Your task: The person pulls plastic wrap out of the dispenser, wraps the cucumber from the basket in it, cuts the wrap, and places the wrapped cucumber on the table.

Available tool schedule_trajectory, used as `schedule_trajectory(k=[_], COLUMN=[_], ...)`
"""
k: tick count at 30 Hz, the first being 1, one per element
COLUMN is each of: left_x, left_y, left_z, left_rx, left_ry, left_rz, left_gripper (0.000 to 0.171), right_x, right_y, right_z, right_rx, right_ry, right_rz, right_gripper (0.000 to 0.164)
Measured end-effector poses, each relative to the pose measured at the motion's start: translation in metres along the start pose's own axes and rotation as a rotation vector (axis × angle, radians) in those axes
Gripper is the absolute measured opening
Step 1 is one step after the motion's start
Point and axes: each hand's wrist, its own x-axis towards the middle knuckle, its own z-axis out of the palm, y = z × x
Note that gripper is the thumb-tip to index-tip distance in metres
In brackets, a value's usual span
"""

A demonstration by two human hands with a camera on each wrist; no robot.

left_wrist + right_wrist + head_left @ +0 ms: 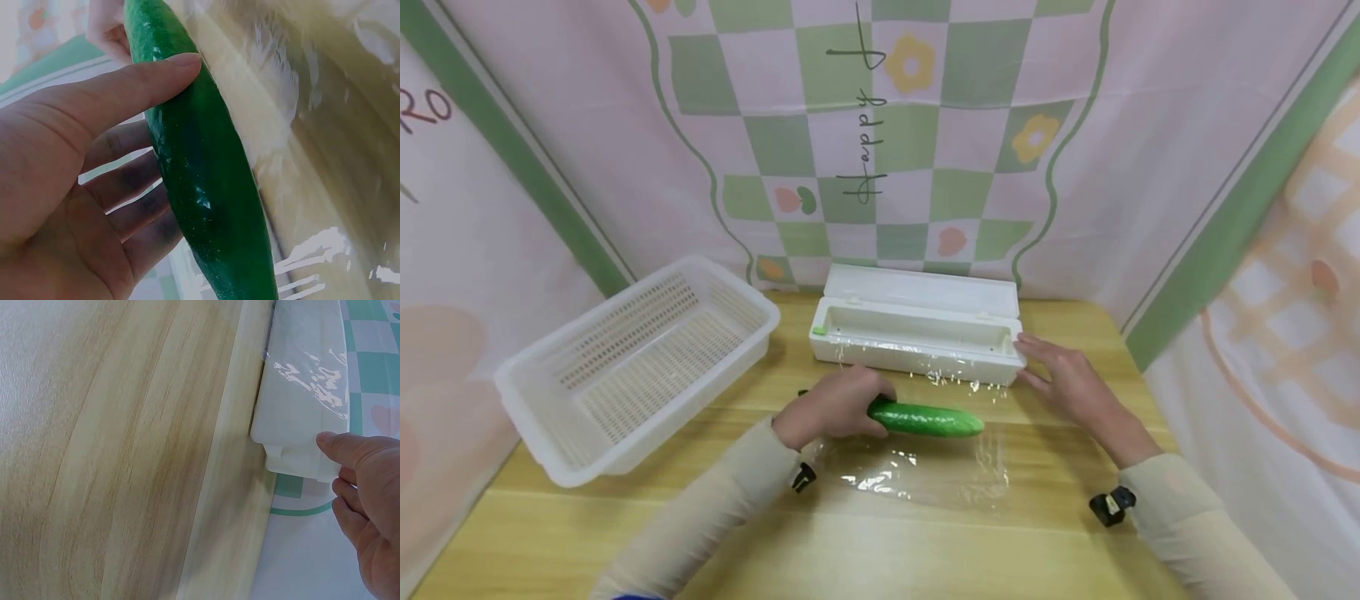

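Observation:
A green cucumber (928, 419) lies over a sheet of clear cling film (917, 479) at the middle of the table. My left hand (842, 402) grips its left end. In the left wrist view, the thumb (169, 78) crosses the cucumber (200, 175) and the other fingers lie behind it. Behind it stands a long white cling film dispenser (917, 354), lid raised, with film draped over its front. My right hand (1075, 383) holds the dispenser's right end. In the right wrist view, the thumb (340, 447) presses the white dispenser (300, 419).
A white perforated basket (752, 333) sits at the left of the wooden table (880, 558). A patterned cloth (910, 125) hangs right behind the dispenser, and more cloth hangs at both sides.

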Motion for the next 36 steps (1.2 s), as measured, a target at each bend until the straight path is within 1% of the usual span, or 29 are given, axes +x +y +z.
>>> schedule_trajectory(k=[5, 10, 16, 23, 29, 36], left_x=[0.005, 0.008, 0.006, 0.004, 0.002, 0.002], left_y=[0.006, 0.010, 0.014, 0.013, 0.014, 0.015], left_z=[0.010, 0.019, 0.026, 0.036, 0.040, 0.046], left_rx=[-0.013, 0.010, 0.035, 0.011, 0.021, 0.022], left_ry=[-0.017, -0.023, -0.031, -0.055, -0.077, -0.090], left_rz=[0.001, -0.014, -0.028, -0.027, -0.036, -0.036], left_gripper=[0.031, 0.032, 0.033, 0.032, 0.037, 0.039], right_x=[0.001, 0.002, 0.002, 0.003, 0.002, 0.001], right_y=[0.001, 0.002, 0.002, 0.002, 0.003, 0.005], right_z=[0.001, 0.002, 0.001, 0.001, 0.002, 0.004], right_rx=[-0.007, -0.015, -0.008, -0.013, -0.022, -0.021], right_ry=[-0.006, 0.002, -0.003, -0.002, -0.001, -0.002], right_rz=[0.016, 0.011, 0.012, 0.013, 0.013, 0.013], right_gripper=[0.050, 0.050, 0.050, 0.050, 0.050, 0.051])
